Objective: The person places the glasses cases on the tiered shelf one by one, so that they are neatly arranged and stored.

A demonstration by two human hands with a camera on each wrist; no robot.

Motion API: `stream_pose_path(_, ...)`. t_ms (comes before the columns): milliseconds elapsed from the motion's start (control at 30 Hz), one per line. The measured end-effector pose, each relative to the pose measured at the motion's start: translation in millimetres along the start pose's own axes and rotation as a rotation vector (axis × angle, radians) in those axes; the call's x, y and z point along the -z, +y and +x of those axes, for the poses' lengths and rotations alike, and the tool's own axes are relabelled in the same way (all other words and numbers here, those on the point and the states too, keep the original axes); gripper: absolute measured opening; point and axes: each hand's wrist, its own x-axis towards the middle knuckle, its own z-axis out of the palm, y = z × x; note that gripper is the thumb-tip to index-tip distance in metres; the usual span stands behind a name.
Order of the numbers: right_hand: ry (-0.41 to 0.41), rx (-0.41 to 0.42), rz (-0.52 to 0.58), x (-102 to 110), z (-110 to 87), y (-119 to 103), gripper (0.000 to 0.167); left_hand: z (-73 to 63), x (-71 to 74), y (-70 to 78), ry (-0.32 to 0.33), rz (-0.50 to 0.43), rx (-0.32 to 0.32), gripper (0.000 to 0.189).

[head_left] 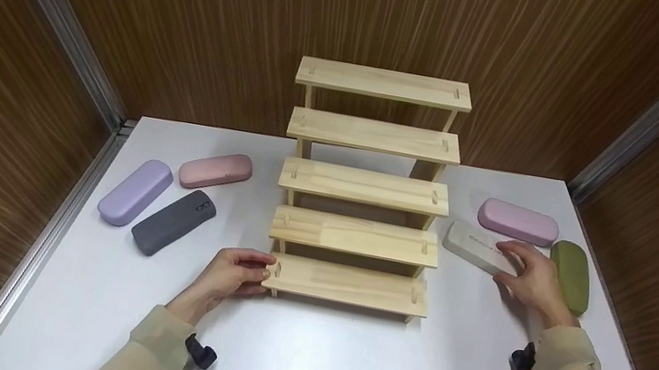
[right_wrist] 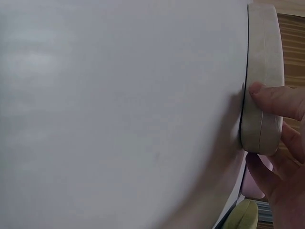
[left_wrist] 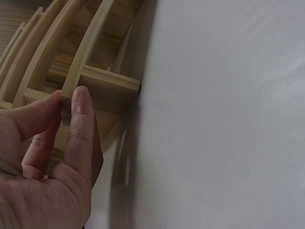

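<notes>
A stepped wooden rack [head_left: 346,284] with several shelves stands in the middle of the white table. My left hand [head_left: 232,274] pinches the left end of its lowest shelf [left_wrist: 76,71] between thumb and fingers. To the right of the rack lies an off-white glasses case [head_left: 476,246] with small lettering on its lid. Its right end is between the thumb and fingers of my right hand [head_left: 531,278]. In the right wrist view the thumb presses the side of the off-white glasses case [right_wrist: 262,62], and fingers reach round its end and far side.
Beyond the off-white case lies a pink-mauve glasses case [head_left: 518,222], with an olive green case [head_left: 571,276] beside my right wrist. At the left are a lavender case [head_left: 135,192], a salmon pink case [head_left: 216,171] and a dark grey case [head_left: 173,223]. Wood-grain panels [head_left: 229,25] enclose the table.
</notes>
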Motion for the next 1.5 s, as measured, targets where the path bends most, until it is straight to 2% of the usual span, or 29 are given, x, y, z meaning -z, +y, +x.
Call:
stream_pose_path(300, 0.009, 0.017, -0.023, 3.1, -2.4, -1.9, 0.059, 1.0, 0.4, -0.6, -0.021, -0.028, -0.001, 0.035)
stream_pose_path(567, 0.006, 0.04, -0.072, 17.9, -9.8, -9.0, 0.057, 1.0, 0.0, -1.1, 0.0, -0.021, 0.019, 0.034)
stream_pose_path(767, 0.075, 0.099, -0.108, 32.9, -11.4, -15.5, 0.055, 0.2, -0.3, 0.5, 0.01, -0.007, 0.026, 0.036)
stream_pose_path(867, 0.103, 0.103, -0.104, 41.3, -11.9, -21.7, 0.055, 0.5, -0.4, 0.4, 0.009, -0.009, 0.022, 0.037)
stream_pose_path(967, 0.099, 0.087, -0.081, 50.3, -11.9, -30.8, 0.055, 0.6, -0.7, 0.1, 0.006, -0.018, 0.02, 0.037)
stream_pose_path(1167, -0.02, -0.041, -0.051, 72.5, -11.2, -50.3, 0.057, 0.4, -0.7, -0.4, 0.004, -0.026, 0.016, 0.037)
stream_pose_path(1267, -0.035, -0.061, -0.056, 82.3, -11.0, -58.5, 0.058, 0.0, -0.8, -0.5, 0.0, -0.023, 0.012, 0.037)
stream_pose_path(1500, 0.06, 0.056, -0.074, 100.7, -11.1, -75.0, 0.059, 0.3, 0.2, -0.9, -0.006, -0.019, 0.009, 0.038)
